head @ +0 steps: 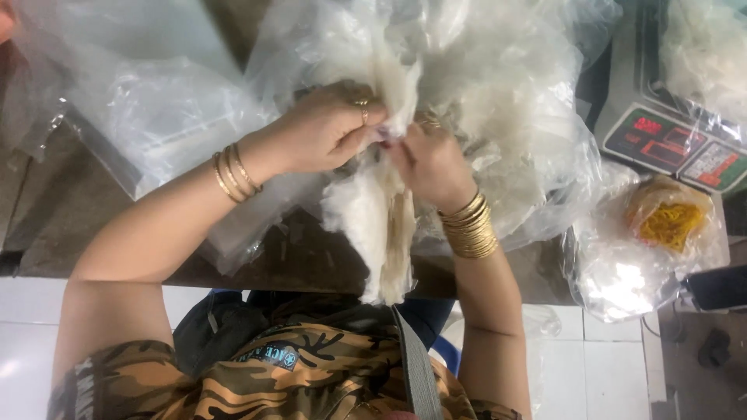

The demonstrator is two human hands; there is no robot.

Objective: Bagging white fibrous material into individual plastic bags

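Note:
Both my hands meet over a hanging bunch of thin white noodle-like strands (379, 225). My left hand (323, 128), with gold bangles on the wrist and a ring, pinches the bunch from the left near its top. My right hand (430, 161), also wearing a stack of gold bangles, grips the same bunch from the right. The strands come out of a big clear plastic bag (498, 85) full of the same white stuff, and their lower end hangs past the dark table's (62, 202) front edge.
Empty clear plastic bags (167, 109) lie at the left. A digital scale (669, 140) wrapped in plastic stands at the right with a white bundle on it. Below it lies a clear bag holding yellow rubber bands (669, 222). White floor tiles show below the table.

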